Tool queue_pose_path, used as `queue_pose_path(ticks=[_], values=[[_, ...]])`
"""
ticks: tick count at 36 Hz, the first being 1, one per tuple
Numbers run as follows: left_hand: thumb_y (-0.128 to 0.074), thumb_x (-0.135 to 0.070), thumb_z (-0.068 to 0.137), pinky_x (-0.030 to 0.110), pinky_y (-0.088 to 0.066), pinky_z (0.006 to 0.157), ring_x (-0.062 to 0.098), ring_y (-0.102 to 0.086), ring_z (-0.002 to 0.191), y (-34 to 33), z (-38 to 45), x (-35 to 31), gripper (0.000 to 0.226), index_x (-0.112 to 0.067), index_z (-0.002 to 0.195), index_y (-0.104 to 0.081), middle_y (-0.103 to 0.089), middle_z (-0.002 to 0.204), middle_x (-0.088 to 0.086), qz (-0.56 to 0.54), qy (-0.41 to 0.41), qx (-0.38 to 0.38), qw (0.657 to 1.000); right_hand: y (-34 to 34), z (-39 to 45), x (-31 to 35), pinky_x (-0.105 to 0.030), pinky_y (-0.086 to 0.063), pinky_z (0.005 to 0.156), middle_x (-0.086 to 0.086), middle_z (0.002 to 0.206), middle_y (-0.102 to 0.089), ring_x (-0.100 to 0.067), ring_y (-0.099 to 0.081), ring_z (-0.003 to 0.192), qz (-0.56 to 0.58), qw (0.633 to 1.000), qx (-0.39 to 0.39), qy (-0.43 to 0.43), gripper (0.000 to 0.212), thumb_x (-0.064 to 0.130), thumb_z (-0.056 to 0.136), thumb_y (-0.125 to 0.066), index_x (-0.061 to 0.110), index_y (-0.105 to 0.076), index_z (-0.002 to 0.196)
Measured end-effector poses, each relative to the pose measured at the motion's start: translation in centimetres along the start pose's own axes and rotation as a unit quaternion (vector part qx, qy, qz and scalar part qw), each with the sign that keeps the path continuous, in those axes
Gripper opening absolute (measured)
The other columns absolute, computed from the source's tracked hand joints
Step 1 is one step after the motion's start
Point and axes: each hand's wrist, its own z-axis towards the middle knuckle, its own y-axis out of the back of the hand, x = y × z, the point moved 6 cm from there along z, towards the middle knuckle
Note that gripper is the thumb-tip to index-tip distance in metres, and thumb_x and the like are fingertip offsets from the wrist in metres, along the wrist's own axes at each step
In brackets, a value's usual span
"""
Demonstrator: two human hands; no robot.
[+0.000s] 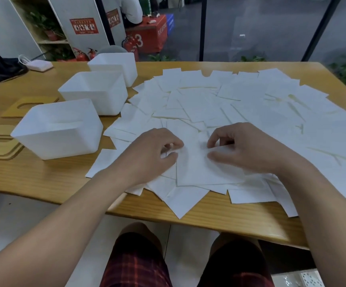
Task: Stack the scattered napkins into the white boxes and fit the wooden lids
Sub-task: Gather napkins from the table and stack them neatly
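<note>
Gathering had only begun: left hand [157,154] and right hand [236,150] apparently pinched one napkin [197,166] between curled fingers; boxes [58,129] awaited.

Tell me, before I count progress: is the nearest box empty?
Apparently empty: the nearest box stands upright, lidless, with no napkins seen inside. The lids lie on the table.

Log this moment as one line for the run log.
stage: gathering napkins | left hand: pinching napkin | right hand: pinching same napkin | white boxes: three, unlidded | wooden lids: on table, unfitted
</note>
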Motion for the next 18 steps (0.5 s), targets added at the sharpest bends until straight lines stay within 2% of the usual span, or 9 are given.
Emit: queue_pose_path(ticks=[4, 8, 13, 16, 18], values=[[-0.071, -0.023, 0.101, 0.024, -0.052, 0.089, 0.003, -0.061, 0.106, -0.2, 0.3, 0.7, 0.024, -0.033, 0.122, -0.077, -0.066, 0.113, -0.019, 0.006, -0.013, 0.003, 1.000, 0.1, 0.2, -0.2, -0.030, -0.054, 0.067, 0.008, 0.081, -0.071, -0.008, -0.066, 0.074, 0.002, 1.000, -0.014, 0.003, 0.008, 0.030, 0.088, -0.083, 0.036, -0.078, 0.089], [-0.067, -0.028, 0.105, 0.031, -0.054, 0.086, 0.007, -0.061, 0.101, -0.4, 0.5, 0.9, 0.016, -0.033, 0.115, -0.077, -0.066, 0.108, -0.018, 0.043, -0.039, -0.016, 0.998, -0.1, 0.4, -0.2, -0.016, -0.045, 0.059, 0.009, 0.081, -0.070, -0.004, -0.059, 0.066, 0.036, 0.999, -0.008, 0.013, 0.016, 0.026, 0.091, -0.082, 0.039, -0.077, 0.099], [-0.065, -0.026, 0.107, 0.032, -0.053, 0.089, 0.006, -0.061, 0.099, -0.3, 0.6, 1.0, 0.011, -0.029, 0.108, -0.076, -0.067, 0.107, -0.020, 0.074, -0.048, -0.038, 0.995, -0.5, 0.4, -0.1, -0.023, -0.049, 0.061, 0.005, 0.075, -0.068, -0.008, -0.061, 0.065, 0.047, 0.999, 0.021, 0.006, 0.022, 0.015, 0.091, -0.073, 0.036, -0.078, 0.095], [-0.065, -0.029, 0.107, 0.033, -0.055, 0.085, 0.007, -0.062, 0.096, -0.2, 0.4, 1.2, 0.009, -0.027, 0.112, -0.072, -0.064, 0.107, -0.016, 0.078, -0.038, -0.069, 0.994, -0.5, 0.3, 0.1, -0.020, -0.047, 0.058, 0.006, 0.073, -0.067, -0.007, -0.059, 0.062, 0.046, 0.998, 0.038, 0.008, 0.020, 0.014, 0.092, -0.071, 0.034, -0.078, 0.094], [-0.063, -0.035, 0.107, 0.032, -0.053, 0.084, 0.009, -0.059, 0.095, -0.2, 0.3, 1.6, 0.018, -0.027, 0.122, -0.069, -0.061, 0.106, -0.012, 0.089, -0.010, -0.084, 0.992, -0.5, 0.2, 0.2, -0.017, -0.045, 0.058, 0.008, 0.074, -0.068, -0.005, -0.058, 0.062, 0.056, 0.998, 0.017, 0.011, 0.010, 0.024, 0.096, -0.074, 0.033, -0.078, 0.093]])
